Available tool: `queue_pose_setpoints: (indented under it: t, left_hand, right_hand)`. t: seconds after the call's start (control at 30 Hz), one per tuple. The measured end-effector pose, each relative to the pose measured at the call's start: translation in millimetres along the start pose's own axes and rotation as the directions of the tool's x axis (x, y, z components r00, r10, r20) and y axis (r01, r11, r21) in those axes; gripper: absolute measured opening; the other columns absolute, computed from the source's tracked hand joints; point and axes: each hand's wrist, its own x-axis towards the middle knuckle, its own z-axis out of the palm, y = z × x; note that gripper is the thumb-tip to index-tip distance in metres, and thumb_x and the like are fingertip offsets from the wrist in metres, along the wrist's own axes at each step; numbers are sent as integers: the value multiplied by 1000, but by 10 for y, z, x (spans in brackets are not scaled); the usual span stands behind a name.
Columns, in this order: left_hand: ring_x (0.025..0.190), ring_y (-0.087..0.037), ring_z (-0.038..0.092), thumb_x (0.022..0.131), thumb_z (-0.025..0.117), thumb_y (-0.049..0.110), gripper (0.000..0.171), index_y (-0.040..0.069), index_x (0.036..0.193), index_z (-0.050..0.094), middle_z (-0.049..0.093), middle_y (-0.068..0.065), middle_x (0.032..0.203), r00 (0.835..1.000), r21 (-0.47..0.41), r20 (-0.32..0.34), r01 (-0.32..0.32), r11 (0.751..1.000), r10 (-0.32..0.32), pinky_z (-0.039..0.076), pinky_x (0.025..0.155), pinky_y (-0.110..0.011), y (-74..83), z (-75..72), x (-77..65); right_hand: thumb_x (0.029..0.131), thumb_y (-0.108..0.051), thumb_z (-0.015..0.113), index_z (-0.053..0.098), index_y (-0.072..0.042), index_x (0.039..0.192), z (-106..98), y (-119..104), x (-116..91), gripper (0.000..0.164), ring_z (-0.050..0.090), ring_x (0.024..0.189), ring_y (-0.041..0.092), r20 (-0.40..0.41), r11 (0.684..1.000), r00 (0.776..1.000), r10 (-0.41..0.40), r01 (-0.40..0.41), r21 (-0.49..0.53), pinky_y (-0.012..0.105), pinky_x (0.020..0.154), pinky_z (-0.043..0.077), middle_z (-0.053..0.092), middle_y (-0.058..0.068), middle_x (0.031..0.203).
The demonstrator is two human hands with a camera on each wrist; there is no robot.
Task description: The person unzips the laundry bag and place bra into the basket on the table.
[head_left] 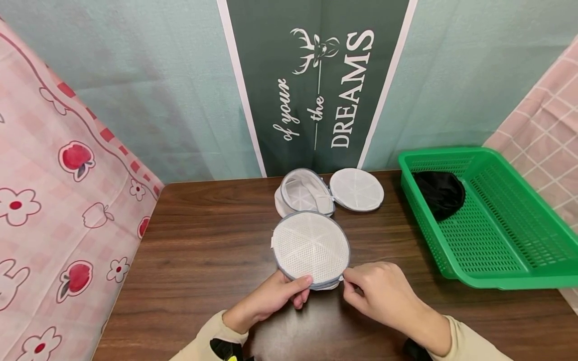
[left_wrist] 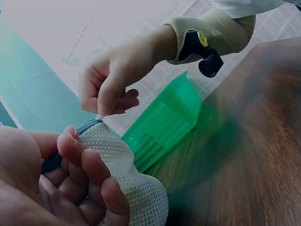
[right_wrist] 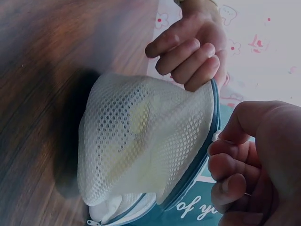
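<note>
A round white mesh laundry bag (head_left: pixel 311 243) with a grey-blue zipper rim is held above the table, its lid lying flat across the top. My left hand (head_left: pixel 286 290) grips its near-left rim, thumb on the lid and fingers beneath. At the near-right edge my right hand (head_left: pixel 381 296) pinches the small white zipper pull (right_wrist: pixel 216 136). Through the mesh side (right_wrist: pixel 113 122) something pale yellowish shows, its kind unclear. Behind stands a second white mesh laundry bag (head_left: pixel 279 201), open, with its round lid (head_left: pixel 356 189) folded out to the right.
A green plastic basket (head_left: pixel 429 245) stands on the right of the brown wooden table (head_left: pixel 203 240), with a black cloth item (head_left: pixel 440 195) inside. A printed curtain (head_left: pixel 180 100) hangs along the back, and a pink patterned cloth (head_left: pixel 45 210) borders the left side.
</note>
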Motion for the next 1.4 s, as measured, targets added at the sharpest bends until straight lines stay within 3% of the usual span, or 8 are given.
queue_pose_setpoints:
  t: [0.33, 0.63, 1.23, 1.4]
  left_hand:
    - [57, -5, 49, 106, 53, 16, 30, 2, 78, 55, 53, 5, 66, 1000, 18, 21, -13, 1000, 12, 46, 60, -19, -6, -20, 4]
    - [57, -5, 47, 106, 52, 16, 31, 9, 76, 54, 51, 7, 64, 1000, 15, 30, -10, 1000, 9, 45, 60, -19, -13, -26, 10]
    - [56, -6, 47, 106, 51, 16, 33, 8, 74, 53, 49, 7, 62, 999, 22, 37, -3, 1000, 2, 45, 60, -19, -16, -28, 5]
    - [56, -6, 47, 106, 52, 17, 35, 4, 73, 52, 48, 5, 62, 999, 41, 38, 6, 999, -7, 45, 60, -19, -8, -34, -5]
  right_hand:
    - [68, -16, 63, 37, -27, 60, -21, 108, -1, 30, 18, 53, 0, -41, 999, 999, 24, -26, -45, 18, 45, 15, 20, -19, 61]
    - [70, -16, 60, 34, -29, 59, -40, 207, 2, 31, 18, 51, 1, -45, 993, 997, 68, -72, -90, 19, 44, 13, 19, -19, 60]
    - [71, -14, 56, 34, -27, 59, 37, 464, 34, 28, 20, 50, 3, -102, 988, 992, 80, -92, -125, 21, 43, 15, 20, -17, 60]
    - [73, -14, 54, 37, -26, 59, 45, 488, 54, 26, 22, 50, 4, -113, 987, 990, 85, -99, -129, 21, 42, 17, 23, -16, 60]
